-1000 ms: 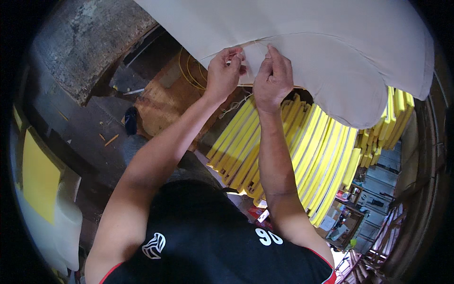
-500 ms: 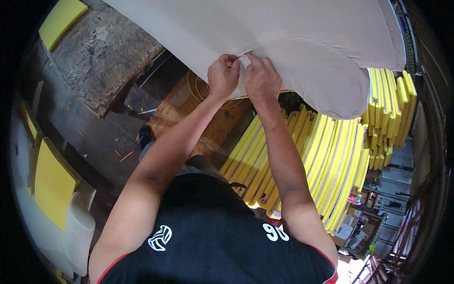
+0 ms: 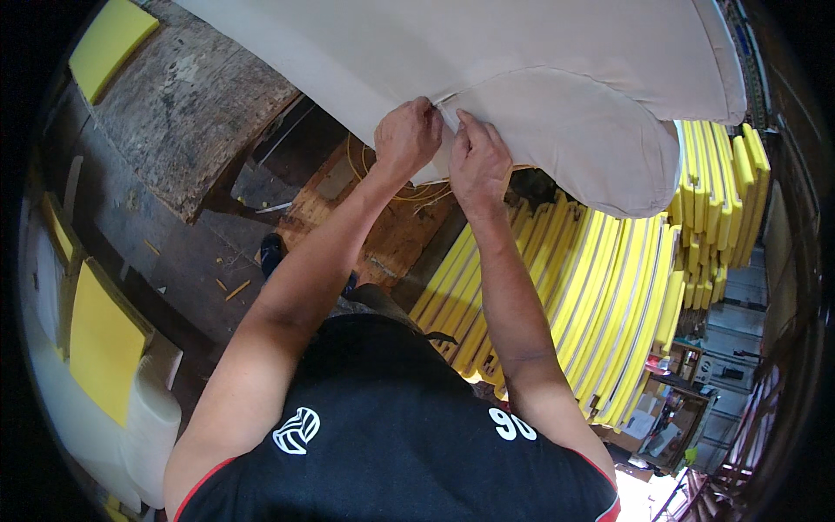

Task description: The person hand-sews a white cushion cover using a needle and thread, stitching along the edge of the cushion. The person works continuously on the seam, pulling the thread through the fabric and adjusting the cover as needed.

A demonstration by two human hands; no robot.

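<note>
L hand [image 3: 409, 137] closed at cloth [image 3: 522, 43] seam [image 3: 541, 68]; R hand [image 3: 480, 163] just right of seam, grip unclear. Cloth prob. soft, light; best held by seam.

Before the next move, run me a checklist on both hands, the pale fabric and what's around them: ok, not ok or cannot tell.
1. Left hand at the near end of the curved seam: ok.
2. Left hand holding something: cannot tell; its fingertips are hidden.
3. Right hand close beside the left, over the pale fabric: ok; whether it presses on it, cannot tell.
4. Fabric smooth along the seam: not ok; small creases show.
5. Worktable apart from both hands: ok.
6. Right forearm apart from the yellow panels: cannot tell; it overlaps them in this view.
</note>
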